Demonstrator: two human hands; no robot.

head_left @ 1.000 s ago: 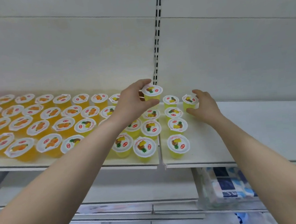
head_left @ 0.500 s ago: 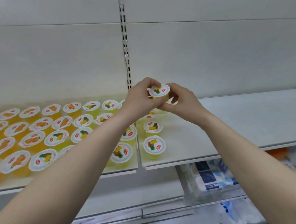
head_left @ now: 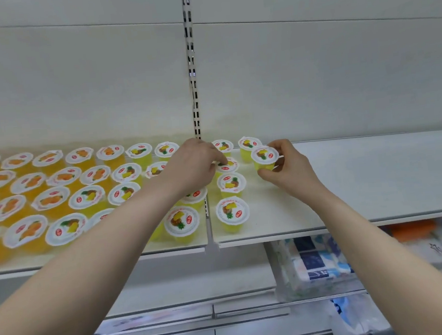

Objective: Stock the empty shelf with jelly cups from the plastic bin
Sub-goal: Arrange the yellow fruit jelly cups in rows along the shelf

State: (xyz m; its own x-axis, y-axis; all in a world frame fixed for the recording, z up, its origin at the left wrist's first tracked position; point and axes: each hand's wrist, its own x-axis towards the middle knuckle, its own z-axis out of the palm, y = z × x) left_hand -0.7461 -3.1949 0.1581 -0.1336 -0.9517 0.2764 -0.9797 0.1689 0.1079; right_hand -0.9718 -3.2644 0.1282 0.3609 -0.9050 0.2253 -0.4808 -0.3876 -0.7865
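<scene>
My right hand (head_left: 288, 167) pinches a yellow pineapple jelly cup (head_left: 264, 157) and holds it low over the white shelf (head_left: 377, 176), just in front of the back-row cup (head_left: 248, 144). My left hand (head_left: 194, 166) reaches over the shelf joint, and its fingertips touch the lid of a second-row cup (head_left: 229, 166); its thumb is hidden. Two more pineapple cups (head_left: 231, 184) (head_left: 232, 212) stand in a column in front of that one. Rows of orange and pineapple cups (head_left: 55, 199) fill the left shelf section. The plastic bin is not in view.
The shelf section right of the held cup is bare up to its front edge. A slotted upright (head_left: 194, 89) divides the back wall. On the lower shelf lie blue-patterned wrapped packs (head_left: 313, 263), an orange item (head_left: 412, 230) and a plastic bag (head_left: 356, 319).
Half a second ago both hands held one cup in the air. My right hand has since carried it down and right toward the shelf, while my left hand dropped onto a standing cup.
</scene>
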